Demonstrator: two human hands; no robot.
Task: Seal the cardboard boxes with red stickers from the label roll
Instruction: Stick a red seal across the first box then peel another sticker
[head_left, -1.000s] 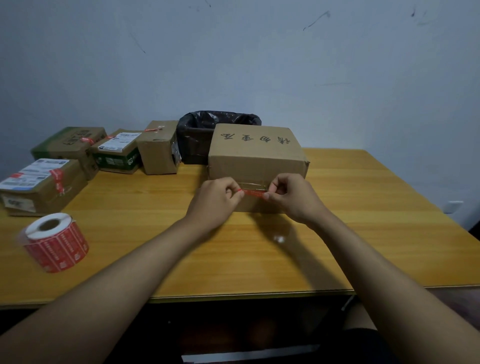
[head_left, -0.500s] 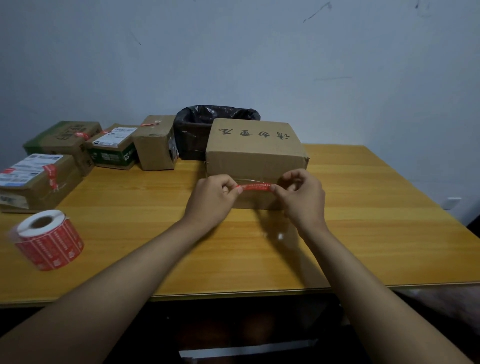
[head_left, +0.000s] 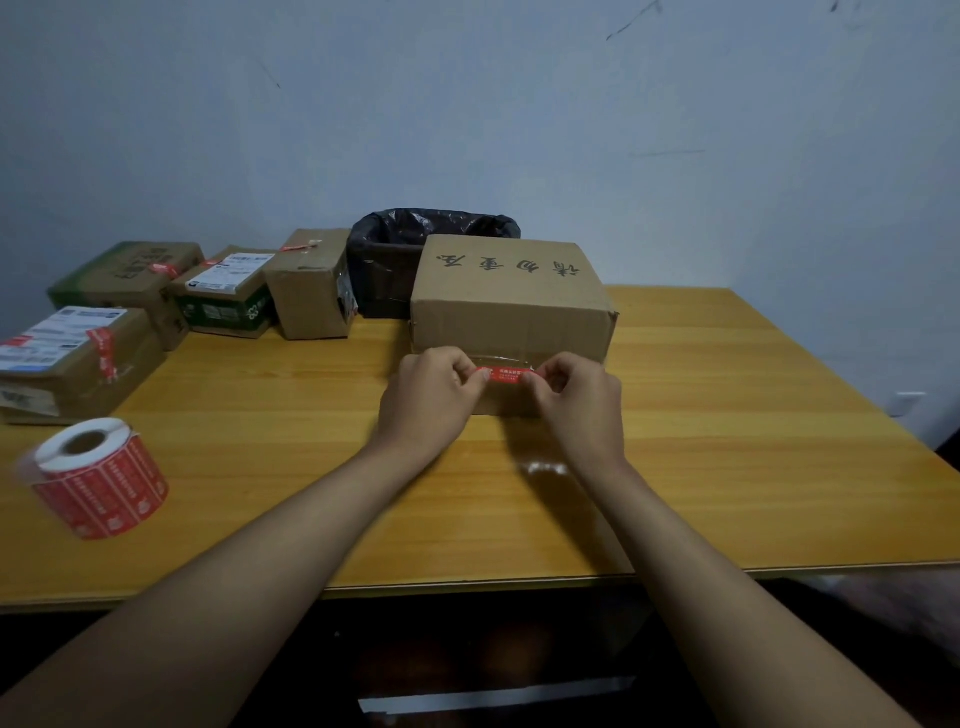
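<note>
Right now both hands sit at the front face of the large brown cardboard box (head_left: 511, 301) with black handwritten characters on top. The left hand (head_left: 428, 402) pinches the left end of a narrow red rectangular sticker (head_left: 505, 375); the right hand (head_left: 579, 402) pinches its right end, fingers curled. The sticker lies stretched level between them, in front of the box's clear-taped seam; whether it touches the cardboard is unclear. The red-and-white label roll (head_left: 96, 475) stands on the wooden yellow table (head_left: 753, 441), well left of the hands. Four smaller cardboard boxes (head_left: 156, 312) with red stickers sit at the far left. A black bag-lined bin (head_left: 395, 260) is behind the large box.
</note>
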